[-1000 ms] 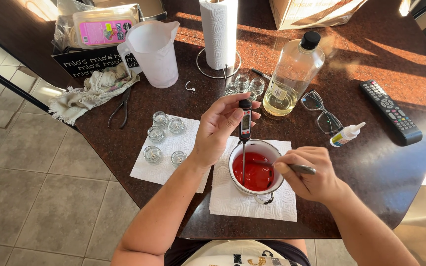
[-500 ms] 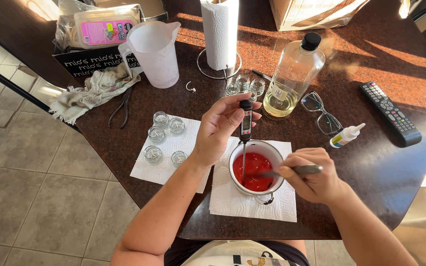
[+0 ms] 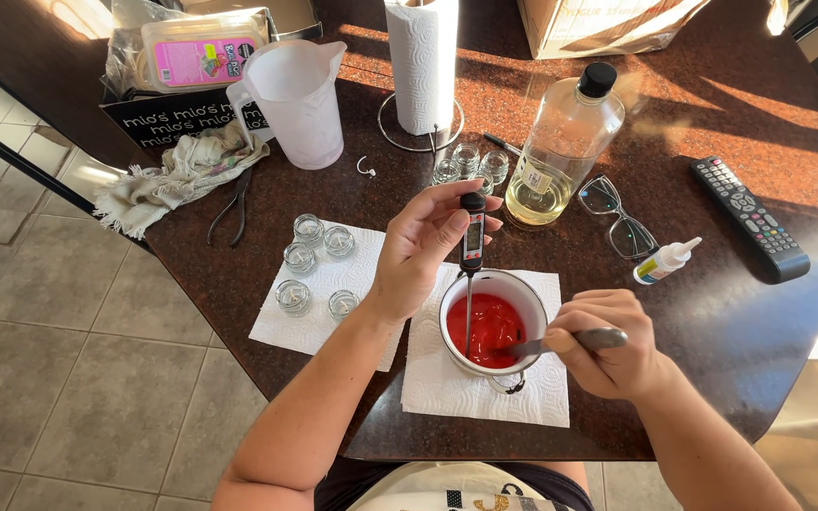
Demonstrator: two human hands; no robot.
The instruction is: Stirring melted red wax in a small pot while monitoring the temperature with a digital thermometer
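A small white pot [image 3: 534,299] of red liquid [image 3: 490,327] stands on a paper towel [image 3: 447,386] near the table's front edge. My left hand [image 3: 420,248] holds a black digital probe thermometer [image 3: 471,233] upright, its metal probe dipped into the red liquid. My right hand [image 3: 608,343] grips the handle of a metal spoon [image 3: 570,341] whose tip reaches into the pot from the right.
Several small glass cups [image 3: 311,265] sit on a second paper towel [image 3: 288,329] to the left. Behind are a plastic measuring jug [image 3: 297,100], paper towel roll [image 3: 420,62], oil bottle [image 3: 564,144], glasses [image 3: 619,218], glue bottle [image 3: 666,259], remote [image 3: 750,216], pliers [image 3: 231,208] and a cloth [image 3: 178,172].
My right hand has drawn the spoon back and down toward the pot's lower right rim. My left hand and the thermometer have stayed in place.
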